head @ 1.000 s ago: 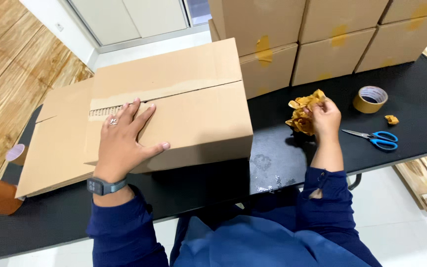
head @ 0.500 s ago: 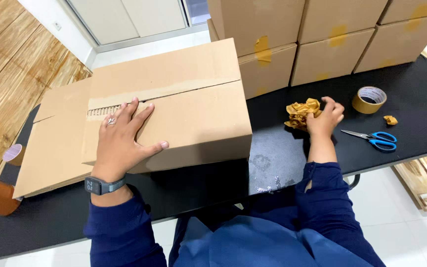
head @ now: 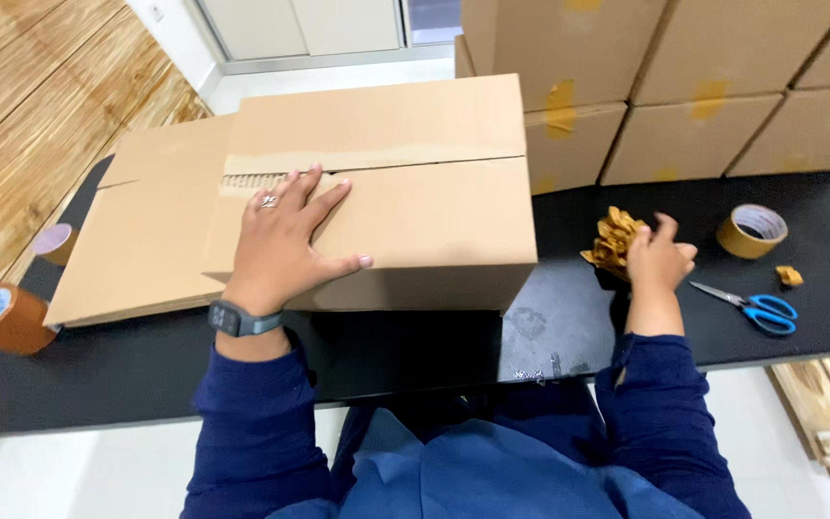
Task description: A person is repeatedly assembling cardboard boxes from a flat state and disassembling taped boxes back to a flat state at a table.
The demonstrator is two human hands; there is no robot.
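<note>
Head view looks down over dark blue sleeves point(head: 261, 432) at the near edge of a black bench point(head: 146, 365). Nearest on the left, the left hand point(head: 285, 245) lies flat, palm down, on top of a large cardboard box point(head: 434, 211); its fingers point(head: 324, 202) are spread open and grip nothing, the tips reaching the seam where the two top flaps meet. A ring sits on one finger and a dark wristband point(head: 242, 319) circles the wrist. One side flap of the box juts out to the left, lying low over the bench.

On the right, at about the same depth, the right hand point(head: 660, 261) rests on the bench just past the box's corner, its fingers curled around a crumpled wad of brown tape point(head: 615, 240), which touches the bench surface. Right of that hand lie blue-handled scissors point(head: 756, 308), blades pointing toward the hand, and a little farther back sits a roll of brown tape point(head: 751, 231) lying flat, with a small brown scrap point(head: 789, 276) near it.

At the left end of the bench stands another tape roll point(head: 2, 319) on its side, and a smaller roll point(head: 53, 240) behind it is partly hidden by the flap.

Farther back, closed cardboard boxes point(head: 684, 86) are stacked in a wall behind the big box, some marked with yellowish tape patches. Beyond lie wooden flooring point(head: 40, 106) and pale doors point(head: 300, 24).
</note>
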